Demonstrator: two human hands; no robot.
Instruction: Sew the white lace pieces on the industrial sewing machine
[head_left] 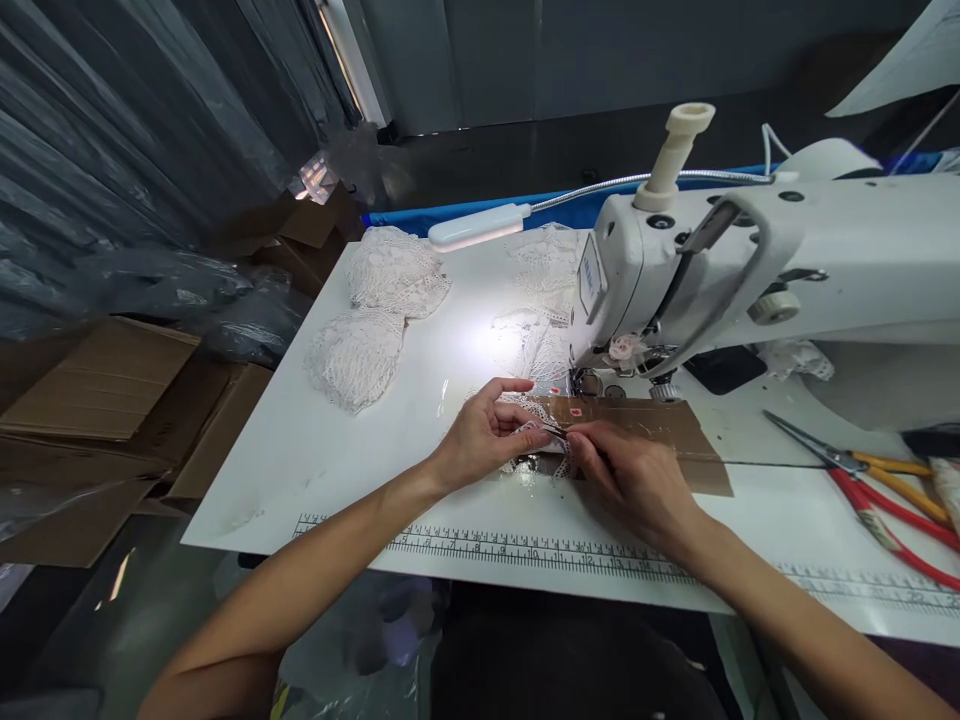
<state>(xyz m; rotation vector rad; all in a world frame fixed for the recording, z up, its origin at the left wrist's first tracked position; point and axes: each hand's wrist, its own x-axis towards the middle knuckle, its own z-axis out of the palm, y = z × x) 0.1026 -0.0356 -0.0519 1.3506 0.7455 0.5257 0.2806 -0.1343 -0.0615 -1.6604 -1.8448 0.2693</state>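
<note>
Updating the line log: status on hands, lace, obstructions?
Left hand pinching white lace. Right hand at its fingertips, slim dark item between. Sewing machine just beyond, not blocking.

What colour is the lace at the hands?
The lace is white; the head view shows it best.

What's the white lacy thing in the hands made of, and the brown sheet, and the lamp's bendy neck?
Lacy thing: probably thread fabric, matte, because it's full of little holes.
Brown sheet: maybe cardboard, going by its flat brown colour, but I can't be sure.
Bendy neck: likely shiny metal, since it's silvery and ridged.
</note>
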